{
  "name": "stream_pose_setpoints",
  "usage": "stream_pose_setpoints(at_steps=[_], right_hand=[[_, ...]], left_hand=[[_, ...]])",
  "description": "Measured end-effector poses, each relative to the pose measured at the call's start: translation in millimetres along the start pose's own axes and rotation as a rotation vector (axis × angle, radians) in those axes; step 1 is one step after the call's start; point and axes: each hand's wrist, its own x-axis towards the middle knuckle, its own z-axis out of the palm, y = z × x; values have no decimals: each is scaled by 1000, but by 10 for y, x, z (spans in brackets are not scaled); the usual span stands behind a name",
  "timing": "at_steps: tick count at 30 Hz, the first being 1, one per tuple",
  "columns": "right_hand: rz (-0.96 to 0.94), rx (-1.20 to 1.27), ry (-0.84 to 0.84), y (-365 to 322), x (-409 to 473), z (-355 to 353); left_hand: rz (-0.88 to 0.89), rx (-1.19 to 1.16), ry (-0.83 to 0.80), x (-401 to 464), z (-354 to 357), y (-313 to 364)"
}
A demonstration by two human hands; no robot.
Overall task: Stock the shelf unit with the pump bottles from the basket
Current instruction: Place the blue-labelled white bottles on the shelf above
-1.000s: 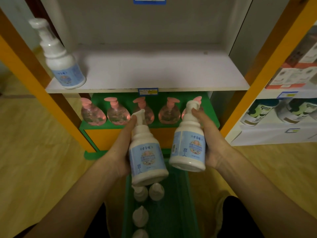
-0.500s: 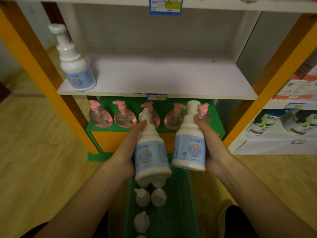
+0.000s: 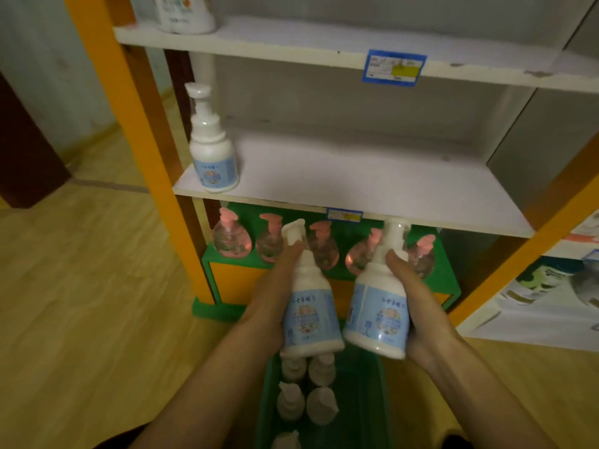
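My left hand grips a white pump bottle with a blue label, held upright above the green basket. My right hand grips a second, identical bottle beside it, tilted slightly right. Both bottles hang below the front edge of the white middle shelf. One matching bottle stands at that shelf's left end. Several more white pump bottles stand in the basket under my hands.
Pink pump bottles line the green bottom shelf. Orange uprights frame the unit. Another white bottle stands on the top shelf. A neighbouring shelf with boxed goods is at right. The floor is wood.
The view has tilted up and to the right, bringing the top shelf into sight. Both hands keep their bottles, held slightly closer to the middle shelf's edge.
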Motion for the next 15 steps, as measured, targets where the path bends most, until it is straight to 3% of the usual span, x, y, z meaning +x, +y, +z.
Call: stream_pose_setpoints(at_steps=[7,15], right_hand=[[-318,-101,45,-246,82,351],[-514,-309,9,-622,486,1201]], left_hand=[[40,-23,23,-84,-233,254],[152,-199,63,-58,-527,471]])
